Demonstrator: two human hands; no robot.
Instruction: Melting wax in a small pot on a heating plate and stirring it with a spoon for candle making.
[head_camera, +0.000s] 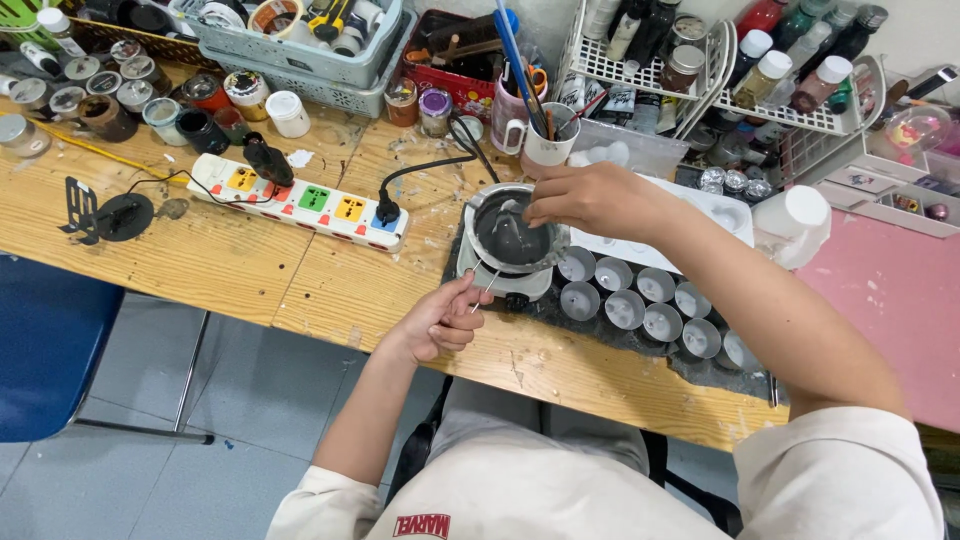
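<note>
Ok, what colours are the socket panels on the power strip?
On the white power strip: yellow, red, green, yellow and blue, left to right, seen in the head view.

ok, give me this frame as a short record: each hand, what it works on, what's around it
left hand: pinched shut on a thin wire-like piece, in front of the small heater
right hand: fingers down at the rim of the metal pot; grip unclear
pot: sits on the heater, holds a dark grey substance
beside pot: two rows of small metal cups on a dark mat
surface: wooden table
behind: power strip with coloured sockets, white mug of brushes, racks of bottles
</note>
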